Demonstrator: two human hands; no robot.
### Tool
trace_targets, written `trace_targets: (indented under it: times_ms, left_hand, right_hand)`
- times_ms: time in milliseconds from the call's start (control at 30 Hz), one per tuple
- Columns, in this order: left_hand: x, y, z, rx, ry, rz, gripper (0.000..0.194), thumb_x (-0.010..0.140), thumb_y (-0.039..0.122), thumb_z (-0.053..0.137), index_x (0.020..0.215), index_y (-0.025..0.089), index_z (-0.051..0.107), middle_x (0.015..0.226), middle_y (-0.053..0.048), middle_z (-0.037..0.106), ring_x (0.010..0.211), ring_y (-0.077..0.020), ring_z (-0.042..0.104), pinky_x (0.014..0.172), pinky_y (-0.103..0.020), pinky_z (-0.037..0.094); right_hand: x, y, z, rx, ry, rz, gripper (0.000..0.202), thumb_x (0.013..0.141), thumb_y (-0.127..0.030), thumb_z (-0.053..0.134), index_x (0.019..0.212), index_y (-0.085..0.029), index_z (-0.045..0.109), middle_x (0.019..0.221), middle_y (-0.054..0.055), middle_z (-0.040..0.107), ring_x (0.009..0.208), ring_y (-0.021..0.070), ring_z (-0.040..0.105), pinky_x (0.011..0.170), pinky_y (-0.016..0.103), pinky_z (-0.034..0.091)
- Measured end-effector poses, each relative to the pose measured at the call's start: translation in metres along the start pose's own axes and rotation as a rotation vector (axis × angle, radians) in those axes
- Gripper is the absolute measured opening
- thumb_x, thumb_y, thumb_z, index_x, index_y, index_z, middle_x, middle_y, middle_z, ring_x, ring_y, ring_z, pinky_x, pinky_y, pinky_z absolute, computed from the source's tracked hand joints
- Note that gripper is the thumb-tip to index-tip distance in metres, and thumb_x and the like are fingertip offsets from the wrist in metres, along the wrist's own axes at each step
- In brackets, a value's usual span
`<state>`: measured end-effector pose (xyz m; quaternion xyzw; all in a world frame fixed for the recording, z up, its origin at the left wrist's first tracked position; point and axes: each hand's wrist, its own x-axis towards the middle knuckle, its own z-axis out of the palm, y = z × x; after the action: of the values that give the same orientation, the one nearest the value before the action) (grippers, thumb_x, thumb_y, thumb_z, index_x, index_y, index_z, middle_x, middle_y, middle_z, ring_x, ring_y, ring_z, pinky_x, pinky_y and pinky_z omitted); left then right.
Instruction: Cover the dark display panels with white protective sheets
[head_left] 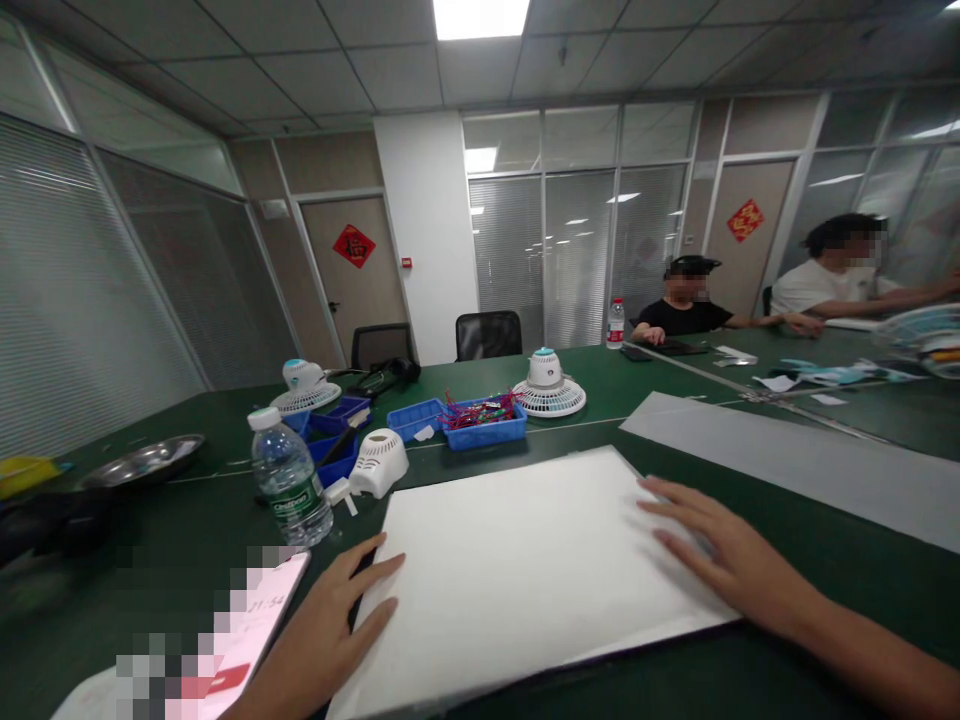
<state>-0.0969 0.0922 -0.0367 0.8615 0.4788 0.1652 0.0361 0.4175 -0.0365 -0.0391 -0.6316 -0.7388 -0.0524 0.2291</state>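
Note:
A large white sheet point(525, 570), seemingly paper or thin board, lies on the green table in front of me. My left hand point(337, 610) is at its left edge, fingers apart and fingertips over the margin. Over the right edge is my right hand point(712, 555), its fingers spread and slightly blurred. Neither hand grips anything; whether the right fingertips touch the sheet I cannot tell. Left of the sheet stand a clear water bottle point(289, 480) with a white cap and a white plastic housing point(380, 462). A phone with a lit pink screen point(259, 615) lies beside my left forearm.
Blue trays hold parts; one tray point(487, 437) is full of red wires. White fan parts point(551, 390) sit behind it. A metal dish point(150, 460) is at left, a grey sheet point(795, 465) at right. Two people point(686, 310) sit across the table near another bottle point(615, 325).

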Motion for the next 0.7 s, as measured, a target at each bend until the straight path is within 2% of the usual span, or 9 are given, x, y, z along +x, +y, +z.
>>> trace_targets:
  times_ms: [100, 167, 200, 267, 367, 500, 600, 700]
  left_hand:
    - [-0.001, -0.003, 0.0, -0.02, 0.021, -0.004, 0.043, 0.094, 0.046, 0.053, 0.135, 0.038, 0.063, 0.153, -0.003, 0.052, 0.135, -0.0311, 0.055, 0.11, -0.052, 0.047]
    - [-0.002, -0.005, -0.002, -0.039, 0.032, -0.015, 0.041, 0.095, 0.044, 0.051, 0.134, 0.037, 0.064, 0.152, -0.003, 0.053, 0.134, -0.0309, 0.055, 0.109, -0.052, 0.048]
    - [-0.002, -0.006, -0.003, -0.049, 0.036, -0.022, 0.041, 0.095, 0.042, 0.051, 0.133, 0.037, 0.065, 0.152, -0.003, 0.053, 0.134, -0.0307, 0.055, 0.109, -0.052, 0.048]
    - [-0.003, -0.006, -0.004, -0.071, 0.045, -0.036, 0.039, 0.096, 0.039, 0.049, 0.131, 0.035, 0.067, 0.151, -0.003, 0.054, 0.134, -0.0306, 0.055, 0.11, -0.052, 0.048]
    - [-0.004, -0.007, -0.005, -0.104, 0.05, -0.041, 0.038, 0.096, 0.036, 0.049, 0.127, 0.035, 0.069, 0.149, -0.003, 0.057, 0.133, -0.0303, 0.056, 0.109, -0.053, 0.048]
    - [-0.005, -0.007, -0.006, -0.121, 0.064, -0.031, 0.037, 0.095, 0.035, 0.051, 0.127, 0.034, 0.069, 0.146, -0.003, 0.06, 0.132, -0.0296, 0.057, 0.109, -0.052, 0.049]
    - [-0.005, -0.007, -0.007, -0.103, 0.077, -0.039, 0.037, 0.094, 0.037, 0.052, 0.126, 0.034, 0.07, 0.145, -0.002, 0.061, 0.131, -0.0297, 0.058, 0.108, -0.051, 0.05]
    - [-0.005, -0.006, -0.007, -0.085, 0.073, -0.051, 0.037, 0.095, 0.041, 0.051, 0.126, 0.035, 0.07, 0.146, -0.001, 0.059, 0.132, -0.0295, 0.058, 0.108, -0.05, 0.05]
  right_hand:
    - [-0.002, 0.086, 0.002, -0.251, 0.093, 0.211, 0.06, 0.093, -0.056, 0.051, 0.142, -0.022, 0.056, 0.157, 0.013, 0.041, 0.144, 0.0367, 0.037, 0.114, 0.06, 0.033]
    - [-0.011, 0.139, 0.0, -0.345, 0.09, 0.388, 0.067, 0.089, -0.061, 0.052, 0.138, -0.016, 0.06, 0.148, 0.022, 0.051, 0.134, 0.0434, 0.049, 0.105, 0.063, 0.04]
    - [-0.016, 0.159, -0.001, -0.321, 0.056, 0.439, 0.066, 0.091, -0.061, 0.05, 0.133, -0.013, 0.064, 0.138, 0.025, 0.059, 0.124, 0.0425, 0.058, 0.099, 0.058, 0.046]
    - [-0.025, 0.186, -0.004, -0.279, 0.033, 0.442, 0.063, 0.093, -0.06, 0.048, 0.13, -0.012, 0.066, 0.126, 0.025, 0.067, 0.111, 0.0399, 0.066, 0.09, 0.052, 0.051]
    - [-0.027, 0.189, -0.006, -0.293, 0.025, 0.358, 0.053, 0.094, -0.052, 0.047, 0.127, -0.017, 0.069, 0.117, 0.02, 0.071, 0.102, 0.036, 0.069, 0.088, 0.049, 0.052]
    - [-0.019, 0.157, -0.011, -0.325, -0.048, 0.317, 0.043, 0.095, -0.039, 0.041, 0.113, -0.02, 0.075, 0.109, 0.015, 0.072, 0.096, 0.0311, 0.07, 0.083, 0.045, 0.054]
    - [-0.015, 0.14, -0.015, -0.331, -0.061, 0.326, 0.044, 0.094, -0.037, 0.04, 0.114, -0.019, 0.075, 0.109, 0.015, 0.071, 0.094, 0.0301, 0.07, 0.078, 0.042, 0.056]
    - [-0.015, 0.138, -0.015, -0.36, -0.032, 0.285, 0.047, 0.094, -0.042, 0.041, 0.12, -0.017, 0.072, 0.115, 0.016, 0.071, 0.1, 0.0314, 0.069, 0.087, 0.045, 0.054]
